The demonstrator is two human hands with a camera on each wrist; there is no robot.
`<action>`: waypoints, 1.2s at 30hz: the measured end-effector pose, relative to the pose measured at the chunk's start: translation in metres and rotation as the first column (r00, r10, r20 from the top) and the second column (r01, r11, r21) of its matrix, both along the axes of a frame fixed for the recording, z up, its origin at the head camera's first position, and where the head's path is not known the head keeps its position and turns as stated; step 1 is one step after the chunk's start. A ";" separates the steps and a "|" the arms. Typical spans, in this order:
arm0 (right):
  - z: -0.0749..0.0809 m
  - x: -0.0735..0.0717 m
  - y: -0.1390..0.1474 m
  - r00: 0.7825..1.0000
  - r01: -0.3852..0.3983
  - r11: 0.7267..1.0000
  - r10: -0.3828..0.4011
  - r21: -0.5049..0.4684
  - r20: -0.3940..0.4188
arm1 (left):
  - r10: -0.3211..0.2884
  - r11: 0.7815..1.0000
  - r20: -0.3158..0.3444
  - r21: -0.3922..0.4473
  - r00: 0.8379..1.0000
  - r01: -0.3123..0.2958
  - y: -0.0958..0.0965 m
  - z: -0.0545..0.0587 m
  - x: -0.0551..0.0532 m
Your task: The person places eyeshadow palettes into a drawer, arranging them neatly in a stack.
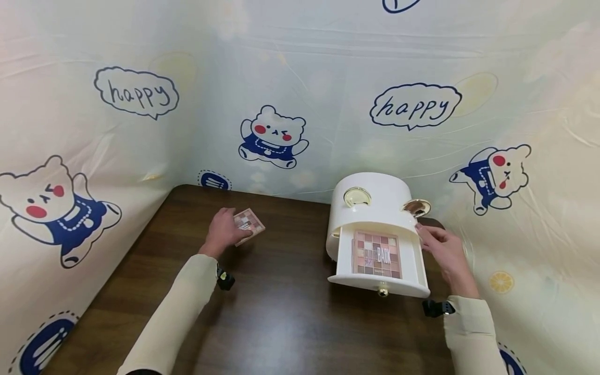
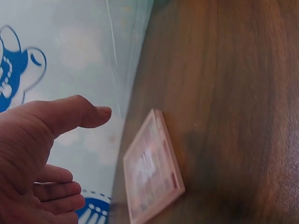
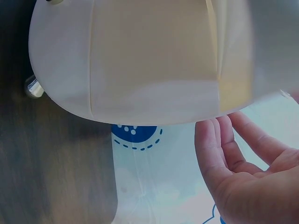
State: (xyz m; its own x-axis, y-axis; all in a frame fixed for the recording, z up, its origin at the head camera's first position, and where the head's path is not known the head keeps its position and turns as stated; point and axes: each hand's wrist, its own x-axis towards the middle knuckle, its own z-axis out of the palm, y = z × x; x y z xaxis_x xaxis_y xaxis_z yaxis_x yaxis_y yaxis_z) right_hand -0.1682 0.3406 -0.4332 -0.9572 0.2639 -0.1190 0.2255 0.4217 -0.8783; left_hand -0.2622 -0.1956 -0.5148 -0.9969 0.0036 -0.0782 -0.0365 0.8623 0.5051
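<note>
Backdrop: we see a printed cloth (image 1: 337,148) across the top of the head view and down both sides.
Work surface: a dark wooden tabletop (image 1: 276,291) fills the lower centre.
Storage box: a rounded white box (image 1: 388,200) stands right of centre, two gold ovals on its upper part.
Drawer: the drawer (image 1: 358,282) is pulled out of the box towards the lower edge.
Right hand: we find the right hand (image 1: 442,252) at the box's right side, extended fingertips touching its wall and clasping nothing; we judge that it steadies the box.
Left hand: at centre left, the left hand (image 1: 221,232) is unclenched, its thumb apart from the nearby palette in the left wrist view. We judge the step to be handling that palette, though whether taking it up or letting go we cannot tell.
Stored palette: one palette (image 1: 376,254) lies inside the drawer.
Loose palette: a smaller-looking palette (image 1: 250,221) sits beside the left hand; moving it would call for a pinch at its edges.
Knob: a gold knob (image 1: 383,292) marks the drawer front.
</note>
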 end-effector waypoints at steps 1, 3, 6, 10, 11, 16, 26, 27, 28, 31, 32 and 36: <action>0.000 0.000 0.000 1.000 0.000 1.000 0.000 -0.002 0.001 | 0.001 1.000 0.006 -0.005 1.000 -0.001 -0.001 -0.002 -0.001; 0.000 0.001 0.000 1.000 0.002 1.000 -0.002 -0.008 0.004 | 0.010 1.000 0.017 -0.003 1.000 -0.010 -0.004 -0.007 -0.003; 0.001 0.002 0.000 1.000 0.002 1.000 -0.002 -0.003 0.016 | 0.025 0.999 0.040 0.021 0.999 -0.026 -0.008 -0.011 -0.004; 0.002 0.003 -0.001 0.999 0.006 1.000 -0.007 0.009 0.033 | 0.047 0.995 0.070 0.085 0.996 -0.053 -0.013 -0.017 -0.004; 0.003 0.003 -0.001 0.999 0.008 1.000 -0.009 0.010 0.036 | 0.051 0.994 0.076 0.096 0.996 -0.058 -0.014 -0.018 -0.004; 0.004 0.004 -0.001 0.999 0.007 1.000 -0.007 0.002 0.034 | 0.055 0.988 0.108 0.135 0.993 -0.069 -0.021 -0.027 -0.007; 0.002 0.002 0.000 1.000 0.001 1.000 -0.001 -0.012 0.017 | 0.031 0.991 0.142 0.126 0.989 -0.049 -0.034 -0.047 -0.016; 0.002 0.001 0.000 1.000 0.000 1.000 0.000 -0.010 0.021 | 0.027 0.992 0.144 0.118 0.989 -0.044 -0.035 -0.048 -0.016; 0.002 0.001 0.001 1.000 0.000 1.000 0.000 -0.008 0.024 | 0.023 0.993 0.145 0.112 0.989 -0.040 -0.036 -0.049 -0.016; 0.002 0.001 0.000 1.000 -0.003 1.000 0.003 -0.005 0.028 | 0.013 0.994 0.153 0.103 0.988 -0.028 -0.039 -0.052 -0.016; 0.002 0.001 0.000 1.000 -0.005 1.000 0.005 -0.004 0.028 | 0.007 0.994 0.158 0.102 0.987 -0.024 -0.039 -0.053 -0.016; 0.002 0.001 0.001 1.000 -0.012 1.000 0.012 -0.016 0.020 | 0.001 0.994 0.186 0.111 0.983 -0.022 -0.040 -0.055 -0.016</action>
